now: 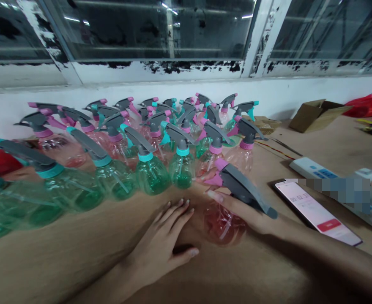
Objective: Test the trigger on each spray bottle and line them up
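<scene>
A pink spray bottle [224, 226] with a grey and pink trigger head stands at the front of the table. My right hand [241, 209] is wrapped around its neck, below the head. To its left, my left hand [165, 236] lies palm down on the table with fingers stretched out, holding nothing. Just beyond my left hand are a green spray bottle [182, 169] and another green spray bottle [152, 175], both with turquoise collars. More green bottles continue the front row to the left.
Several pink and green spray bottles [119, 147] crowd the table back to the wall. At right lie a phone [315, 211] showing a timer and a white power strip [313, 166]. An open cardboard box [313, 118] and a red bag [368, 105] sit at the back right.
</scene>
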`<state>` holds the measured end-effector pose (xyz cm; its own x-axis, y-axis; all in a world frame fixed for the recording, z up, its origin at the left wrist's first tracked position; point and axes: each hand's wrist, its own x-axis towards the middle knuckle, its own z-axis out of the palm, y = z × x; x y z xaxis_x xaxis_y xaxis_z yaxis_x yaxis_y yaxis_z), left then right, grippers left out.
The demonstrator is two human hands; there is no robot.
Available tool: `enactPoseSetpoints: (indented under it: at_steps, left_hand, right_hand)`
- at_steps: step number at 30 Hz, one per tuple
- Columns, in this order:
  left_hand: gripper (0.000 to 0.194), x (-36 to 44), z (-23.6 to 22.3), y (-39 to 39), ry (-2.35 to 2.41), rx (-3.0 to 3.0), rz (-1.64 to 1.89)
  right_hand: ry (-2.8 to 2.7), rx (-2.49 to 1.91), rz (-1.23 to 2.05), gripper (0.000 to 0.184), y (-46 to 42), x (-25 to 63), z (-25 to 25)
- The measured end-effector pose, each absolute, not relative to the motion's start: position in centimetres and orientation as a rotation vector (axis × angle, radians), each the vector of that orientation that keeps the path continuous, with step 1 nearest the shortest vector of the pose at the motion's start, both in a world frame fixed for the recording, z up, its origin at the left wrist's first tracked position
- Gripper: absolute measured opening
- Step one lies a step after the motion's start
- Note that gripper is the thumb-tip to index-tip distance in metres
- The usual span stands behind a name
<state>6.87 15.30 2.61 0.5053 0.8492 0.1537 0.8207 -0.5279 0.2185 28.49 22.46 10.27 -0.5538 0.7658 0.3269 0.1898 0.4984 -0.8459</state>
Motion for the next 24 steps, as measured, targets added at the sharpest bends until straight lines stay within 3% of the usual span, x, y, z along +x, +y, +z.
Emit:
enactPoseSetpoints:
  at_steps: [24]
  left_hand:
    - [0.062, 6.85, 2.65, 15.22, 1.469, 2.687, 0.283]
  right_hand:
    - [-2.044, -0.803, 1.09, 0.025, 22.61, 28.98, 9.48]
